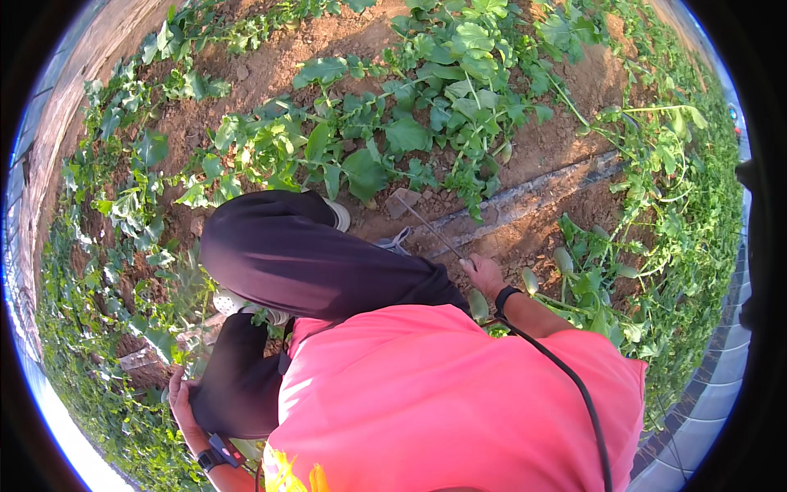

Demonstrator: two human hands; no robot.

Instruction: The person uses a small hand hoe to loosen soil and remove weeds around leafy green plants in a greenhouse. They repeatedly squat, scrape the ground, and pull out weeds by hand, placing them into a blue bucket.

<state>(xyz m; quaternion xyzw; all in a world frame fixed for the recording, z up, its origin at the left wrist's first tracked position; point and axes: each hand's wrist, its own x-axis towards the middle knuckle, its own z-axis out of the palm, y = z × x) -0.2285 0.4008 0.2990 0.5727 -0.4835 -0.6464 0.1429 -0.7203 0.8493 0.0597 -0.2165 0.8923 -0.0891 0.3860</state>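
My right hand [482, 275] is closed around the near end of a thin metal rod-like tool [430, 227]. The tool slants up and left, its far tip over a clod of soil [403, 203] beside my shoe [393, 241]. Just below that hand lies a pale green radish root [478, 304], with another radish root [530, 280] to its right. My left hand [180, 400] is at the outer side of my bent dark-trousered leg [237, 381], close to leafy radish plants [157, 338]. Whether its fingers hold anything is unclear.
Leafy radish plants [406, 132] grow ahead of me. More pulled-looking radishes [562, 261] with leaves lie on the right. A strip of plastic film [522, 200] crosses the bare soil. A black cable [584, 387] runs over my pink top.
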